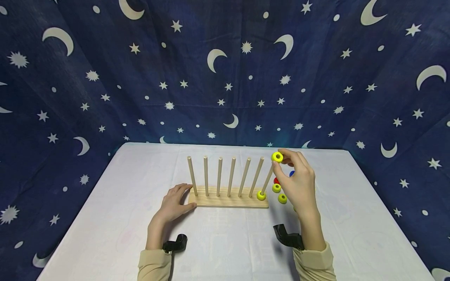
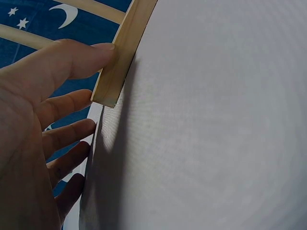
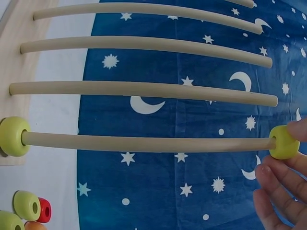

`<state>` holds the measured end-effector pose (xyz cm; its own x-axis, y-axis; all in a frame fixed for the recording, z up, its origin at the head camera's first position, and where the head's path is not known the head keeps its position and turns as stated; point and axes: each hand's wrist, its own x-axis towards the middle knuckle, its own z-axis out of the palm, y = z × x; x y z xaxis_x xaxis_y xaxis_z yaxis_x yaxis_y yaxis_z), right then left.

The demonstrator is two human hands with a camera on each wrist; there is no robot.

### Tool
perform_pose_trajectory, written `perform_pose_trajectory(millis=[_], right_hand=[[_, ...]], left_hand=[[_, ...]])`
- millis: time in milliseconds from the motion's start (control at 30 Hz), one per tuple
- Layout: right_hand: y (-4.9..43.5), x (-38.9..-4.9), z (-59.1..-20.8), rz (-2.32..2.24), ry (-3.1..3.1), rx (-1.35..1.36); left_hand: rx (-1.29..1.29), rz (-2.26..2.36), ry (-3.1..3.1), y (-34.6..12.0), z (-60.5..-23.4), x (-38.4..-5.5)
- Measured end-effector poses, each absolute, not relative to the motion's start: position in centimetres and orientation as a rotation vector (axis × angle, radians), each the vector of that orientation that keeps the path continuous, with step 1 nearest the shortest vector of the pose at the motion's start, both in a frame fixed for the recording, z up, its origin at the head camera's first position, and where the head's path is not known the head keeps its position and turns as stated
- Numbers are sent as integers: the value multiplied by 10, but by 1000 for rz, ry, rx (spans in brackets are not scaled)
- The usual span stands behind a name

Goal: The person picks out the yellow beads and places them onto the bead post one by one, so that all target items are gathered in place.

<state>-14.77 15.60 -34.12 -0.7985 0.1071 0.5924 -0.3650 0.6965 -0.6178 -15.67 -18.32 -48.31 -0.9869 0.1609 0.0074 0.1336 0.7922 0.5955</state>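
Note:
A pale wooden base (image 1: 218,202) carries a row of several upright wooden pegs. My left hand (image 1: 173,205) holds the base by its left end, thumb at the front edge and forefinger at the back corner. At the top of the rightmost peg (image 1: 267,179), my right hand (image 1: 299,179) pinches a yellow bead (image 3: 287,146) between thumb and fingers. In the right wrist view the peg's tip enters that bead's hole. Another yellow bead (image 1: 260,197) sits around the foot of the same peg. The other pegs carry no beads.
Loose beads lie right of the base, partly behind my right hand: yellow beads (image 1: 282,199), a red bead (image 1: 276,180), a blue bead (image 1: 291,173) and an orange bead (image 3: 34,226). A white cloth (image 1: 225,242) covers the table. Behind it hangs a dark blue star-and-moon curtain (image 1: 197,66).

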Motion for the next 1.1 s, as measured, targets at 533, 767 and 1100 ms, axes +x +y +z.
perform_pose_trajectory(millis=[533, 767, 1100], right_hand=[[156, -148, -346, 1006, -2320, 170], [156, -149, -346, 1002, -2315, 169], [155, -148, -344, 1010, -2307, 174]], left_hand=[[246, 970, 2927, -183, -482, -157], [234, 971, 2918, -183, -482, -158], [235, 959, 2925, -183, -483, -158]])
